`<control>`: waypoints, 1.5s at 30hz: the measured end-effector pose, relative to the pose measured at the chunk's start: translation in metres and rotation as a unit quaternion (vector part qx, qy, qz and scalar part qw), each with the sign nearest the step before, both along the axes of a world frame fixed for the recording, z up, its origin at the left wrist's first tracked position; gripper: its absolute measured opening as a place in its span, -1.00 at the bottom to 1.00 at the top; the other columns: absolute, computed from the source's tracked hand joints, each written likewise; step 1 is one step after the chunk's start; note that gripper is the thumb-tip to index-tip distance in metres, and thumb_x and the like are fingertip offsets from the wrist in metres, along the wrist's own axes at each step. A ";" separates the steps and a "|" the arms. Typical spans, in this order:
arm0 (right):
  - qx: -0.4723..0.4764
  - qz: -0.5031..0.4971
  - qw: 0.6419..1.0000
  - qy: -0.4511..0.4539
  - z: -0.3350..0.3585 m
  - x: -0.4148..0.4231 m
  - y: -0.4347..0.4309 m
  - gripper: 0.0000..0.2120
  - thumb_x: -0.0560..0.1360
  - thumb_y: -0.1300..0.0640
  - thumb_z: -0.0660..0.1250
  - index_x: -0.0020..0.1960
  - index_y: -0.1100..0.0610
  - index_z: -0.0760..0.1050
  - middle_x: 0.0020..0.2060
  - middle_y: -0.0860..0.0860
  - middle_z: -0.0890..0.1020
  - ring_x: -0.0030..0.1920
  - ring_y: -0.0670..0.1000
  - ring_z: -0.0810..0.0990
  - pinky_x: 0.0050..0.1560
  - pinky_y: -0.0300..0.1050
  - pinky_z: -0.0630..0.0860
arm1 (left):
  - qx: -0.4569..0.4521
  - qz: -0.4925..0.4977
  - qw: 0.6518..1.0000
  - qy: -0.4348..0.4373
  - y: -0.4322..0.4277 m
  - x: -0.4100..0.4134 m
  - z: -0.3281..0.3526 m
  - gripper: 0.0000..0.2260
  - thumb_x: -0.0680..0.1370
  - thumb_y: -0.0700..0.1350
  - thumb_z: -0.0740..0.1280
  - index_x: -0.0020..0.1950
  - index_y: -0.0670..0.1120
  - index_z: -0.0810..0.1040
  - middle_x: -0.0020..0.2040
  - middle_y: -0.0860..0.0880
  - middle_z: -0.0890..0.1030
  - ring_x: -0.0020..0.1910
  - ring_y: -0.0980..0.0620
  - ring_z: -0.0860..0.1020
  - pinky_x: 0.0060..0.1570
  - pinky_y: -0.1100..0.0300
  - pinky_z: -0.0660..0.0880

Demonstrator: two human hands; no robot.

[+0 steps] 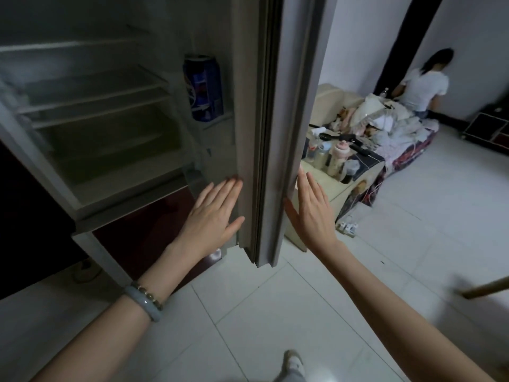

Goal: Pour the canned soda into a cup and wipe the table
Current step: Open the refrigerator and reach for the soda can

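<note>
Fridge open, pale grey fridge door [271, 106] swung out edge-on toward you. It splits the view down the middle.

- Blue aluminium soda can [203, 88]: stands upright on the narrow white door shelf [217, 119], on the inner face of the door. Long axis vertical, top rim up. Nothing beside it on that shelf.
- Your left hand [213, 213]: fingers straight and spread, holding nothing, palm toward the door's inner face low down. The fingertips reach the door panel, but contact is not certain. A pale jade bangle [144, 300] is on that wrist.
- Your right hand [312, 213]: also flat, fingers straight, empty. It lies along the outer edge of the door, thumb at or just beside the edge.

Key relation: the can sits well above your left hand and a little to its left, on the same side of the door. Your right hand has the whole thickness of the door between it and the can. So the left is the nearer and clearer hand. Judged from here, the reach goes straight up along the inner face, then wraps the can's side from the front, lifting it clear of the shelf lip.

The white fridge racks [96, 92] show nothing on them. No cup or cloth is in view, so pouring and wiping have not begun.
</note>
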State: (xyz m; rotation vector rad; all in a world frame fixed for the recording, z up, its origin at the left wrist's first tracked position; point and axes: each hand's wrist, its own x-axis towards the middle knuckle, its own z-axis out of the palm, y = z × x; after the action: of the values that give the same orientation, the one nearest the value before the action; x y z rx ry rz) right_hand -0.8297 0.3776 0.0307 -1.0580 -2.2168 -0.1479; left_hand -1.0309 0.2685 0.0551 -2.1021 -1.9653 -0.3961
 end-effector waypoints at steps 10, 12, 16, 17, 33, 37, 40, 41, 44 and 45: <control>-0.015 -0.022 0.999 0.020 0.004 0.063 0.114 -0.37 0.51 0.28 0.28 0.47 0.34 0.06 0.42 0.26 0.29 0.44 0.17 0.27 0.36 0.14 0.33 | 0.003 -0.006 1.000 0.026 0.112 0.073 -0.009 -0.38 0.55 0.13 0.06 0.52 -0.18 0.09 0.51 -0.11 0.20 0.49 -0.02 0.16 0.44 0.10 -0.10; -0.015 -0.013 0.999 0.027 0.005 0.064 0.124 -0.36 0.49 0.32 0.28 0.46 0.37 0.06 0.42 0.30 0.27 0.44 0.19 0.26 0.37 0.13 0.32 | 0.004 -0.004 1.000 0.030 0.121 0.078 -0.008 -0.38 0.55 0.13 0.05 0.52 -0.17 0.08 0.51 -0.10 0.18 0.49 -0.01 0.14 0.45 0.09 -0.10; -0.014 0.014 1.000 0.020 0.003 0.082 0.161 -0.36 0.44 0.35 0.24 0.45 0.39 0.07 0.42 0.35 0.21 0.46 0.22 0.19 0.41 0.12 0.25 | 0.005 0.001 1.000 0.030 0.160 0.100 -0.012 -0.37 0.56 0.15 0.00 0.53 -0.15 0.01 0.54 -0.08 0.08 0.51 0.01 0.05 0.47 0.08 -0.09; -0.014 0.020 1.000 0.016 0.003 0.086 0.169 -0.35 0.44 0.34 0.24 0.46 0.38 0.07 0.43 0.35 0.20 0.47 0.22 0.17 0.43 0.11 0.23 | 0.006 0.004 1.000 0.030 0.170 0.106 -0.012 -0.37 0.56 0.15 -0.01 0.54 -0.14 -0.03 0.54 -0.07 0.04 0.51 0.03 0.01 0.47 0.07 -0.10; -0.069 0.073 0.992 -0.073 0.004 0.105 0.284 -0.29 0.51 0.22 0.21 0.52 0.25 -0.10 0.51 0.19 -0.04 0.52 0.10 -0.08 0.51 0.02 -0.03 | -0.033 0.021 0.998 0.055 0.300 0.144 -0.006 -0.34 0.59 0.09 0.16 0.54 -0.12 -0.10 0.55 -0.04 -0.12 0.52 0.03 -0.10 0.46 0.05 -0.19; -0.080 0.064 0.991 -0.080 0.003 0.103 0.320 -0.28 0.51 0.20 0.21 0.52 0.24 -0.13 0.52 0.18 -0.07 0.52 0.11 -0.10 0.51 0.07 0.01 | -0.031 0.007 0.998 0.045 0.335 0.142 -0.007 -0.34 0.60 0.09 0.12 0.54 -0.10 -0.17 0.51 0.01 -0.23 0.49 0.09 -0.21 0.47 0.05 -0.22; -0.086 0.057 0.991 -0.087 0.003 0.101 0.348 -0.27 0.51 0.18 0.20 0.52 0.23 -0.16 0.52 0.16 -0.09 0.52 0.09 -0.12 0.51 0.06 -0.01 | -0.032 -0.004 0.998 0.045 0.360 0.139 -0.006 -0.35 0.61 0.09 0.11 0.53 -0.09 -0.19 0.49 0.03 -0.26 0.46 0.11 -0.26 0.47 0.04 -0.23; -0.089 0.055 0.991 -0.086 0.004 0.099 0.357 -0.27 0.51 0.18 0.20 0.52 0.23 -0.17 0.52 0.16 -0.09 0.52 0.09 -0.13 0.51 0.06 -0.01 | -0.032 -0.007 0.998 0.046 0.370 0.137 -0.007 -0.35 0.61 0.09 0.10 0.53 -0.09 -0.20 0.49 0.03 -0.27 0.46 0.11 -0.27 0.47 0.04 -0.24; -0.093 0.056 0.990 -0.089 0.004 0.095 0.383 -0.27 0.51 0.19 0.20 0.52 0.25 -0.15 0.52 0.18 -0.08 0.52 0.11 -0.11 0.51 0.08 0.00 | -0.038 -0.010 0.998 0.053 0.397 0.131 -0.007 -0.35 0.61 0.10 0.08 0.52 -0.06 -0.25 0.49 0.03 -0.29 0.46 0.09 -0.30 0.46 0.05 -0.28; -0.093 0.057 0.990 -0.089 0.004 0.093 0.391 -0.27 0.51 0.19 0.20 0.52 0.26 -0.15 0.52 0.19 -0.07 0.52 0.11 -0.11 0.51 0.08 0.00 | -0.042 -0.009 0.998 0.056 0.406 0.130 -0.007 -0.35 0.62 0.11 0.06 0.51 -0.06 -0.27 0.49 0.04 -0.31 0.46 0.09 -0.31 0.46 0.05 -0.28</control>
State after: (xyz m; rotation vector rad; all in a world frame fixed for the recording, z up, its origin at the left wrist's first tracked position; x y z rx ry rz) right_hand -0.7364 0.7690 0.0350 -1.0481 -2.4842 0.0151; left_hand -0.9013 0.6742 0.0477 -2.1429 -1.9331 -0.1970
